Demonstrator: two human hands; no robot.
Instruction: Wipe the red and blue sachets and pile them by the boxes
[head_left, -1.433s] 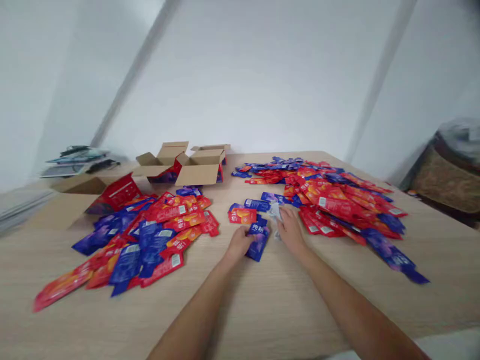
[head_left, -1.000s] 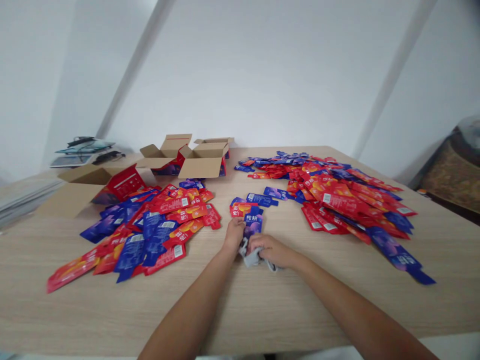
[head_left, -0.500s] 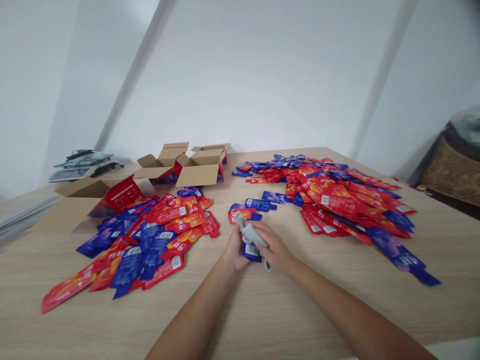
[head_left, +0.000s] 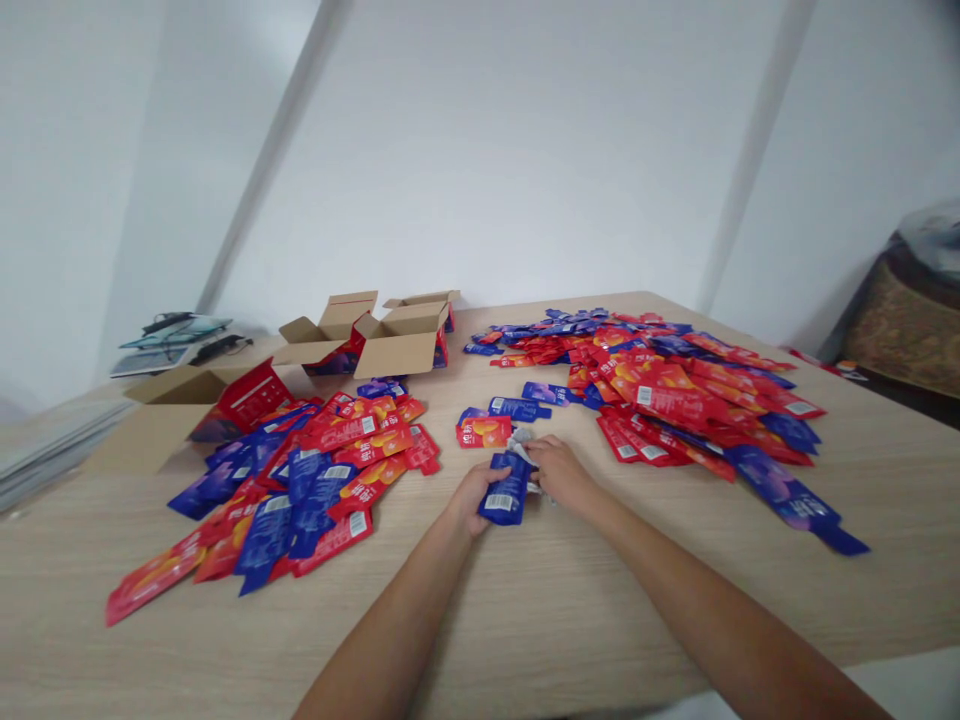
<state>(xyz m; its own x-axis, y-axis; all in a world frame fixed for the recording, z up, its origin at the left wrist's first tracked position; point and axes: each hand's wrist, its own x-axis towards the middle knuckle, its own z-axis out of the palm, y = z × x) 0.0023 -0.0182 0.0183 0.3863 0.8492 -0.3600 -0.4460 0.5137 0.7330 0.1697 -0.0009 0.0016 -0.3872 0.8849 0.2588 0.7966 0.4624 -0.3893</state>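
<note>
A blue pouch (head_left: 508, 492) with a white barcode label is gripped by my left hand (head_left: 475, 500), thumb lying on its face. Just right of it, my right hand (head_left: 561, 472) is closed around a crumpled grey-white cloth (head_left: 520, 440), which sits against the pouch's right edge and upper end. My right fingertips are partly hidden by the cloth. Beyond the hands lie a red-orange pouch (head_left: 483, 432) and two more blue pouches, one in the middle (head_left: 519, 408) and one farther right (head_left: 547, 392).
A heap of red and blue pouches (head_left: 660, 390) spreads over the right side. Another pile (head_left: 322, 480) lies at left. Open cardboard boxes, the nearest (head_left: 154, 435) with flaps out, stand behind the left pile. Papers and cables (head_left: 176, 335) are at far left.
The cloth has moved from over the blue pouch to its right side, along with my right hand. More of the pouch's face now shows in my left hand.
</note>
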